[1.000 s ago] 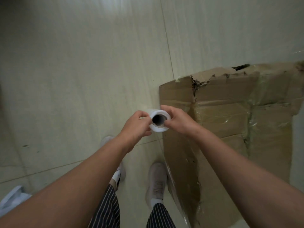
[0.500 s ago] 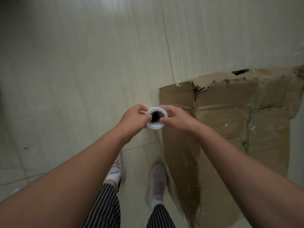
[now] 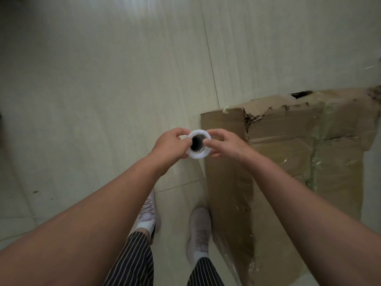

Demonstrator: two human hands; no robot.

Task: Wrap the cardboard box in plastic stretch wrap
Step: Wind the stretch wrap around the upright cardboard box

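While both forearms reach fwd, the stretch wrap roll (image 3: 198, 155) is held end-on to the camera, dark hollow core facing up, btwn the two hands. The left hand (image 3: 171, 145) grips the roll's left side w/ curled fingers, thumb on the white rim. The right hand (image 3: 226, 145) pinches the right side, thumb and forefinger on the rim, other fingers loosely bent behind. The roll hangs in the air above the floor (image 3: 103, 89), just beside the top left edge of the cardboard box (image 3: 284, 145).

The box stands on the floor, its far left corner close to a tile joint (image 3: 208, 50). Its top is torn and ragged along the far edge, w/ a dark hole toward the far right. Clear film (image 3: 245, 263) lies over the box's top and left side; wrinkles and glints show, esp. low down by the floor.

Below the arms are two pale shoes (image 3: 199, 230), the right one just beside the box, and striped trousers (image 3: 134, 261).
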